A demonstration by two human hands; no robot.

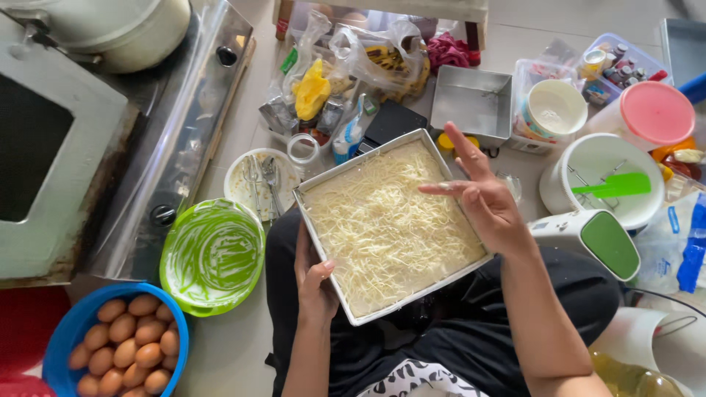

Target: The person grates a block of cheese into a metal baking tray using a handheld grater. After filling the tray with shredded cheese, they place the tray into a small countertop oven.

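Square pan [346, 305] of grated cheese [390, 228] rests on lap, tilted, one corner pointing away. Left hand [315, 283] grips near-left rim, thumb over edge. Right hand [482, 198] hovers above far-right side, fingers spread, empty, nearer cheese. Green bowl [212, 254] left on floor.

One square baking pan [346, 298] heaped with grated cheese is gripped. Left of that grip, one green bowl [212, 254] and one blue bowl [59, 345] of about fourteen brown eggs [125, 345] are counted. Beyond it, one empty square tin [471, 103] and two forks [262, 180] on one plate are seen.
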